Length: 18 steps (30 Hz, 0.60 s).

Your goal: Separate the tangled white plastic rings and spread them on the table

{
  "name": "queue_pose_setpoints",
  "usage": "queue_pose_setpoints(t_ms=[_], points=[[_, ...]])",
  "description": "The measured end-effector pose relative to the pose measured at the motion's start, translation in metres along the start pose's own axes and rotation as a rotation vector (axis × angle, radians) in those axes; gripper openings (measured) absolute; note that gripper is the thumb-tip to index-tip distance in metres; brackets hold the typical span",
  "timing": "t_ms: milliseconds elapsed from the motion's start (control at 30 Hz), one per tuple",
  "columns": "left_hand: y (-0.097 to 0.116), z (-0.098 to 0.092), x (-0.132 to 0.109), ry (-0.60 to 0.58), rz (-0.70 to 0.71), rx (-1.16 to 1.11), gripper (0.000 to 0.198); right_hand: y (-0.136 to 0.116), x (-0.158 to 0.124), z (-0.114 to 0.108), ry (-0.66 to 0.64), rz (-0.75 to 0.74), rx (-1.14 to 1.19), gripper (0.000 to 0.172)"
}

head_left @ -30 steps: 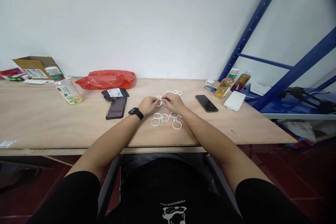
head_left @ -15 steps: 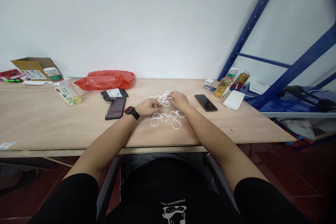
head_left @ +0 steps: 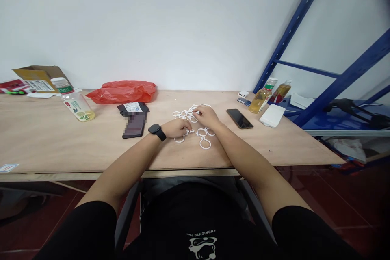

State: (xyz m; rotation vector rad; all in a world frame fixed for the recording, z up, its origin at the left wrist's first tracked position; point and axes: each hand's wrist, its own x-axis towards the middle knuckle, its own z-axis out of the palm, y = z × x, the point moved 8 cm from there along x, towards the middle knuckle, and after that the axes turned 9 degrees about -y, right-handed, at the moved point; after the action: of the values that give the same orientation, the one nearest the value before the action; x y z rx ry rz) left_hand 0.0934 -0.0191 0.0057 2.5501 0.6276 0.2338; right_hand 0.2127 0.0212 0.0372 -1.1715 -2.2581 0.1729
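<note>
Several white curtain rings, each with a small eyelet, lie on the wooden table in two groups. My left hand, with a black watch at its wrist, is closed, fingers pinched on the nearer left cluster of rings, partly covering it. Farther back, the fingers of my right hand are bent and closed at the right side of the ring pile. They appear to grip a ring there, though the palm hides part of the pile. Below the right wrist lie more linked rings, untouched.
A black phone and a white box are to the right, near a drink bottle. On the left are a dark package, a red plastic bag, another bottle and a cardboard box. Blue shelving stands at right.
My left hand has moved slightly right and toward me, from above the table onto the nearer left rings. My right hand stays at the pile with little movement.
</note>
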Motion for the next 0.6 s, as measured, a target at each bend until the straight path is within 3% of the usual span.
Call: queue_pose_setpoints(t_ms=[200,467,600], points=[[-0.001,-0.005,-0.004,0.048,-0.059,-0.03,0.02,0.005,0.0,-0.002,0.024,0.033,0.045,0.013],[-0.008,-0.032,-0.012,0.37,-0.064,0.013,0.015,-0.008,-0.002,-0.002,0.006,-0.035,0.244,0.018],[-0.008,-0.032,-0.014,0.383,-0.086,0.055,0.014,-0.022,-0.004,0.007,-0.064,-0.067,0.29,0.024]])
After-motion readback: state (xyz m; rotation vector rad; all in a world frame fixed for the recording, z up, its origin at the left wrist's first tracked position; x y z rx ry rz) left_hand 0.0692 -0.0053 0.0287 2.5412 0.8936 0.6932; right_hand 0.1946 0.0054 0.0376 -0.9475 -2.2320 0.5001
